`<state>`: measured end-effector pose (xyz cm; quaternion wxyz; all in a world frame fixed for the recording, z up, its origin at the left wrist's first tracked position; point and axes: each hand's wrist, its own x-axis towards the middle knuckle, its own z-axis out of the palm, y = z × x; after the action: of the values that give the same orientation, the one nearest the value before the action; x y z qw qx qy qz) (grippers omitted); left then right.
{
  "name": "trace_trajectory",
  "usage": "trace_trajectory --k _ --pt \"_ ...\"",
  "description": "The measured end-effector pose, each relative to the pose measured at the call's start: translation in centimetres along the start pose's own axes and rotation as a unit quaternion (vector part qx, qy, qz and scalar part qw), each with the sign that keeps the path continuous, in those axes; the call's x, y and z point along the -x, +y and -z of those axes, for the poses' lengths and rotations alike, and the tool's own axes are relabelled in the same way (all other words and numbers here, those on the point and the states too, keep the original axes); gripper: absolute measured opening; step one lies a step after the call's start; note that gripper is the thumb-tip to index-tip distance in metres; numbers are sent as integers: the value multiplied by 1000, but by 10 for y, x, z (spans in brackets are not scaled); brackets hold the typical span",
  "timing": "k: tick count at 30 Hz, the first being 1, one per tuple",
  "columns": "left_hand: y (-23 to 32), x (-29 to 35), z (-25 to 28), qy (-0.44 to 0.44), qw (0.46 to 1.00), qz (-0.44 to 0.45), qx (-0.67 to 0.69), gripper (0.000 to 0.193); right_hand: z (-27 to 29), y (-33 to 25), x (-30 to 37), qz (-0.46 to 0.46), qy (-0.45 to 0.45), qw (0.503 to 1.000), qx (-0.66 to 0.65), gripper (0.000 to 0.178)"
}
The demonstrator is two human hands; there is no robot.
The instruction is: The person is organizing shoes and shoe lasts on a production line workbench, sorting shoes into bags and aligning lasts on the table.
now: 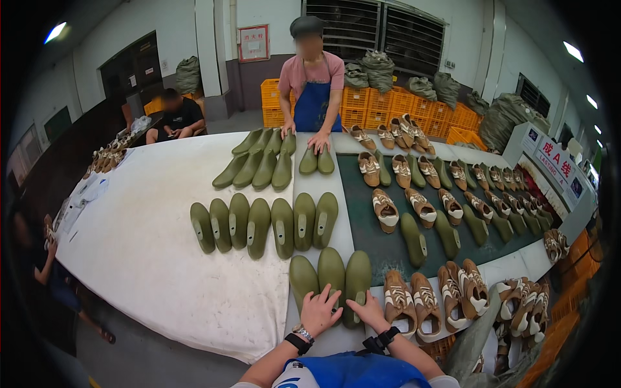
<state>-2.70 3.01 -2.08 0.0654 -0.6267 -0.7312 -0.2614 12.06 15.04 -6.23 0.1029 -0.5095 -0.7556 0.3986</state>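
Three olive-green shoe lasts stand side by side at the near edge of the table, toes pointing away from me. My left hand lies with spread fingers over the heel ends of the left shoe last and the middle shoe last. With its thumb on top and fingers along the right side, my right hand grips the heel end of the right shoe last. Beyond them is a row of several more green lasts. Brown-and-white sneakers stand just right of my right hand.
A dark green conveyor belt carries sneakers and lasts on the right. Across the table, a co-worker in a blue apron touches a pair of lasts. Orange crates and sacks stand behind. Another person sits at far left.
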Motion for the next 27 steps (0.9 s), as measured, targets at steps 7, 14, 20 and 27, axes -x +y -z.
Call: trace_trajectory --k 7,14,20,27 --pt "0 0 -2 6 1000 1 5 45 10 -16 9 -2 1 1000 -21 81" --pt "1 -1 0 5 1000 4 9 44 3 -4 1 -2 9 1000 -7 88" --pt "-1 2 0 7 1000 10 8 44 2 -13 8 -8 19 1000 3 88" --pt "8 -12 -4 8 1000 -7 3 44 12 4 -1 57 36 997 -32 78"
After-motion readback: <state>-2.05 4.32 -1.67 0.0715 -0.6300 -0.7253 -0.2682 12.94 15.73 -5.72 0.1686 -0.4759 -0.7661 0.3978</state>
